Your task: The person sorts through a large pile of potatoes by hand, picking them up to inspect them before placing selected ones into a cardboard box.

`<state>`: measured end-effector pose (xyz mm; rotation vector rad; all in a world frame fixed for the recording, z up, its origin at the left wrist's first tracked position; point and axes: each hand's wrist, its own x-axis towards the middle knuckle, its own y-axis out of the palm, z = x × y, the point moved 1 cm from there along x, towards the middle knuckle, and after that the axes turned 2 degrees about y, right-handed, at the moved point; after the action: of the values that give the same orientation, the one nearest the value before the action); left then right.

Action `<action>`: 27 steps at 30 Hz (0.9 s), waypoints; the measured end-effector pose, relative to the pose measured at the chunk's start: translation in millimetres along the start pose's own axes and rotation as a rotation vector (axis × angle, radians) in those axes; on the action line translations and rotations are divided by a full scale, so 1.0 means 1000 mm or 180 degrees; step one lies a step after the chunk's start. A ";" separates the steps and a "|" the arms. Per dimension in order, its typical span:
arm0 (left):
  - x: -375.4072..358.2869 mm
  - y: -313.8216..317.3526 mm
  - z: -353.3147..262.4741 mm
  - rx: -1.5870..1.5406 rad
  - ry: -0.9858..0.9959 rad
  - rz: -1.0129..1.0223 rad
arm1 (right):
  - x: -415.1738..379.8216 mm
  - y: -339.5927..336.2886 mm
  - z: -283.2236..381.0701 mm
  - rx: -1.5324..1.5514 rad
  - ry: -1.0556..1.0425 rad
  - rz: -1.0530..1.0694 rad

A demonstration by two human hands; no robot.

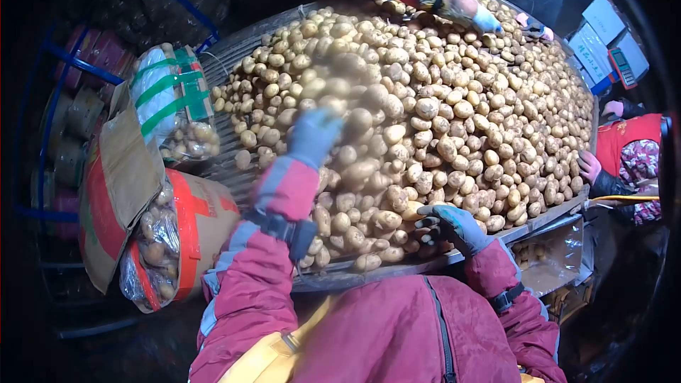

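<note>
A big heap of potatoes covers the slatted table in front of me. My left hand, in a grey-blue glove, is over the left part of the heap. Motion smears its fingers, and the potatoes around it are blurred too. Down at the near edge is my right hand, in a light blue glove with dark finger fronts. Its fingers are bent, with a yellowish potato at their tips.
To the left stand an open cardboard box and a taped box, both with bagged potatoes. Across the table a co-worker's sleeved arm reaches in. Another co-worker's gloved hand rests on the right edge. A scale display stands behind.
</note>
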<state>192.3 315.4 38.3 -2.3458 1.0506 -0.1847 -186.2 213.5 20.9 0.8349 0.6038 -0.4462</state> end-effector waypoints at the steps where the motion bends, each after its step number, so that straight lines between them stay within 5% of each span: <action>1: 0.010 -0.007 -0.009 -0.0407 0.0255 -0.0476 | -0.001 -0.001 -0.001 -0.0017 -0.0030 -0.0027; 5: 0.029 0.022 -0.011 0.0324 0.0301 -0.1170 | 0.000 0.003 0.003 -0.0157 -0.0015 -0.0061; 7: 0.019 0.021 -0.013 0.1125 0.0959 -0.0656 | -0.001 0.003 0.006 -0.0288 -0.0042 -0.0081; 10: -0.009 0.023 0.016 0.1222 0.0191 0.1215 | -0.002 0.001 0.008 -0.0115 -0.0065 -0.0231; 13: 0.006 0.004 -0.009 0.0932 0.0163 0.0034 | -0.003 -0.004 0.008 0.0085 0.0085 -0.0246; 15: 0.041 0.007 0.006 0.1298 0.1132 -0.0960 | -0.005 -0.007 0.005 -0.0321 -0.0263 -0.0265; 17: 0.061 0.008 -0.003 0.1963 0.1502 -0.0831 | -0.003 -0.007 0.000 -0.0317 -0.0279 -0.0363; 21: 0.086 0.014 0.012 0.1991 0.0909 -0.0594 | -0.014 -0.009 0.000 -0.0074 -0.0028 -0.0426; 23: 0.085 0.016 0.016 -0.1205 -0.0304 0.0304 | -0.021 -0.009 0.005 -0.0185 -0.0029 -0.0490; 25: 0.047 0.025 -0.026 -0.2431 -0.0524 0.0293 | -0.018 -0.025 -0.001 -0.0379 -0.0155 -0.0524; 27: 0.025 0.043 -0.028 -0.3185 -0.0930 0.0993 | -0.022 -0.026 0.003 0.0174 -0.0153 -0.0312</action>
<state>172.0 261.7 35.7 -2.8211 1.5555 0.9842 -216.5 199.0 22.4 0.8466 0.5920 -0.5725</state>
